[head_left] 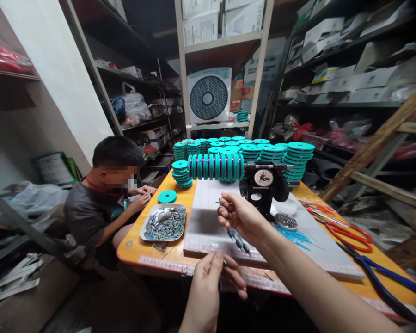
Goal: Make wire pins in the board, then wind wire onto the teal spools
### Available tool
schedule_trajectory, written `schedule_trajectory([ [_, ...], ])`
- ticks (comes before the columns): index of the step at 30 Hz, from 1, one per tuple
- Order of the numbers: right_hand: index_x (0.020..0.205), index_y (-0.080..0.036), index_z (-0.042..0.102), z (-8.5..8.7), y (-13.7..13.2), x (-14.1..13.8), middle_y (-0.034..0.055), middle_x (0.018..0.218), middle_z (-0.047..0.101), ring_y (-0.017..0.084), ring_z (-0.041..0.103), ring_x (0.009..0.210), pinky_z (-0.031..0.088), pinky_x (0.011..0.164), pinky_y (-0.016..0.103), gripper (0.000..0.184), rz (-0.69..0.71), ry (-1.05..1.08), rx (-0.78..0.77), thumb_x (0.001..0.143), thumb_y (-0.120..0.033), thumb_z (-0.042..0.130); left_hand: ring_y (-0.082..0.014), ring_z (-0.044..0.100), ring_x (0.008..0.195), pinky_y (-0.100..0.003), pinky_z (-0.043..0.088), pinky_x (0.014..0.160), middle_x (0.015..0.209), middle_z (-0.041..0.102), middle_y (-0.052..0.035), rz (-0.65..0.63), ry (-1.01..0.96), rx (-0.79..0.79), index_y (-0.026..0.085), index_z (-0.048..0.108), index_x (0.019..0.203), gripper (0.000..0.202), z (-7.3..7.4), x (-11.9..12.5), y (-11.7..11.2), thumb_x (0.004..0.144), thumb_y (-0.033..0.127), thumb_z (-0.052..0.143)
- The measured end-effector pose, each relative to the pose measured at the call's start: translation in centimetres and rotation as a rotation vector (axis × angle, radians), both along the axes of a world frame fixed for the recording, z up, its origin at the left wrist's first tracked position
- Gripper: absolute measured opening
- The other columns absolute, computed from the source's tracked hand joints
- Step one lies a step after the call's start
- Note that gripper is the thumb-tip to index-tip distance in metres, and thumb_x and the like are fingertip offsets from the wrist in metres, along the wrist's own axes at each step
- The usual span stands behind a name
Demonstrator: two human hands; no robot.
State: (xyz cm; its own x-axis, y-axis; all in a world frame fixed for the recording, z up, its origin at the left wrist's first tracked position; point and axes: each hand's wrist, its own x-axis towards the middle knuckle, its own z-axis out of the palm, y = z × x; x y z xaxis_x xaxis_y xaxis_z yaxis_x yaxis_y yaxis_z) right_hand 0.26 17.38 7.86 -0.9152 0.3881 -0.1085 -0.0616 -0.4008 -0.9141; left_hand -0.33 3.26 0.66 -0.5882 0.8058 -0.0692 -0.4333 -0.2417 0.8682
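Two hands pinch small parts over the near edge

Nearest, the left hand (210, 277) is over the surface's near edge, thumb and forefinger closed on a small dark piece (224, 262), the other fingers loosely spread. Toward the near right corner lie blue-handled pliers (376, 273).

A little farther in, the right hand (234, 212) is above a pale board (208, 231) on the surface (131, 243), its fingertips closed on a thin dark piece (218, 201). Below that hand are several dark slim parts (240, 242); whether they hang from it or rest on the board I cannot tell.

The step in hand looks like fine fingertip handling, each hand with its own piece. The next move seems to call for a steady pinch on both and a clear path between the hands.

Around the middle, a tray (146, 234) of small metal tubes is by the left edge, with a teal disc (167, 197) just beyond. Blue strips (297, 237) and a dish (286, 226) of tiny metal bits sit on the board; red-handled scissors (350, 235) lie near the right edge.

Farther off stand a black machine (261, 192) with a row of teal spools (215, 167), and stacks of teal discs (298, 159) toward the far edge. A co-worker's hand (141, 201) is at the left edge. Beyond is a fan (209, 96) on a shelf.
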Motion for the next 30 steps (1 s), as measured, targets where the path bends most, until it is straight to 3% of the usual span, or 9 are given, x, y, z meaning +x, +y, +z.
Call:
schedule_trajectory([
  [7,0.065,-0.017,0.043,0.0,0.1,0.2,-0.0033,0.051,0.049,0.008,0.053,0.042,0.038,0.042,0.016,0.03,0.054,-0.008,-0.015,0.091,-0.031,0.04,-0.0206,0.066,0.055,-0.027,0.051,0.056,0.066,0.069,-0.0123,-0.079,-0.206,0.041,0.01,0.061,0.077,0.041,-1.3,0.7,-1.5,0.081,0.051,0.06],
  [10,0.068,-0.016,0.045,-0.1,0.0,0.3,-0.0029,0.052,0.05,0.008,0.053,0.041,0.038,0.041,0.016,0.029,0.064,-0.012,-0.013,0.091,-0.032,0.041,-0.0069,0.045,0.031,-0.018,0.041,0.038,0.052,0.062,-0.0056,-0.12,-0.233,0.063,0.009,0.064,0.078,0.041,-1.7,0.5,-1.7,0.078,0.05,0.064],
  [12,0.07,-0.016,0.046,-0.1,0.0,0.5,-0.0024,0.054,0.051,0.008,0.054,0.042,0.038,0.041,0.016,0.027,0.065,-0.015,-0.01,0.092,-0.032,0.042,0.0003,0.024,0.028,-0.013,0.028,0.03,0.045,0.052,0.0016,-0.117,-0.274,0.066,0.008,0.066,0.08,0.043,-2.0,0.3,-1.8,0.072,0.05,0.07],
  [14,0.071,-0.016,0.046,-0.2,0.1,0.6,-0.002,0.055,0.052,0.008,0.054,0.043,0.039,0.041,0.016,0.026,0.059,-0.012,-0.006,0.091,-0.032,0.043,0.0017,0.017,0.03,-0.011,0.019,0.029,0.043,0.045,0.0046,-0.106,-0.313,0.068,0.008,0.066,0.077,0.044,-2.3,0.3,-1.8,0.066,0.05,0.075],
  [20,0.07,-0.016,0.045,-0.2,0.2,0.6,-0.003,0.054,0.051,0.007,0.054,0.042,0.037,0.04,0.015,0.026,0.043,0.009,0.019,0.091,-0.032,0.043,0.0018,0.016,0.035,-0.009,0.013,0.034,0.044,0.051,0.0002,-0.095,-0.35,0.087,0.011,0.06,0.064,0.038,-3.3,0.5,-1.8,0.067,0.045,0.077],
  [23,0.071,-0.016,0.045,0.1,0.5,0.8,-0.0026,0.055,0.052,0.007,0.054,0.042,0.038,0.04,0.015,0.026,0.08,0.004,0.036,0.091,-0.033,0.044,-0.0006,0.025,0.037,-0.011,0.024,0.035,0.052,0.06,-0.0059,-0.076,-0.257,0.099,0.01,0.063,0.07,0.038,-3.7,0.5,-1.8,0.073,0.047,0.072],
  [25,0.071,-0.016,0.046,0.6,0.8,1.0,-0.0021,0.055,0.052,0.008,0.054,0.042,0.038,0.039,0.015,0.026,0.118,-0.003,0.054,0.091,-0.033,0.044,-0.0075,0.049,0.047,-0.02,0.046,0.05,0.077,0.069,-0.0126,-0.026,-0.09,0.072,0.011,0.066,0.093,0.04,-3.6,0.4,-1.8,0.08,0.049,0.064],
  [27,0.07,-0.016,0.047,1.2,1.1,1.3,-0.002,0.053,0.052,0.008,0.053,0.04,0.038,0.037,0.015,0.026,0.155,-0.01,0.084,0.091,-0.032,0.044,-0.018,0.063,0.085,-0.032,0.05,0.083,0.112,0.064,-0.0135,0.032,0.085,0.016,0.018,0.054,0.123,0.047,-2.8,-0.1,-1.6,0.086,0.047,0.056],
  [30,0.067,-0.015,0.047,2.1,1.5,1.5,-0.0018,0.05,0.052,0.007,0.05,0.035,0.036,0.033,0.015,0.029,0.2,-0.019,0.147,0.091,-0.031,0.046,-0.0193,0.042,0.126,-0.033,0.031,0.108,0.138,0.047,-0.0043,0.072,0.324,-0.062,0.028,0.041,0.134,0.043,-0.5,-1.4,-0.4,0.093,0.041,0.046],
])
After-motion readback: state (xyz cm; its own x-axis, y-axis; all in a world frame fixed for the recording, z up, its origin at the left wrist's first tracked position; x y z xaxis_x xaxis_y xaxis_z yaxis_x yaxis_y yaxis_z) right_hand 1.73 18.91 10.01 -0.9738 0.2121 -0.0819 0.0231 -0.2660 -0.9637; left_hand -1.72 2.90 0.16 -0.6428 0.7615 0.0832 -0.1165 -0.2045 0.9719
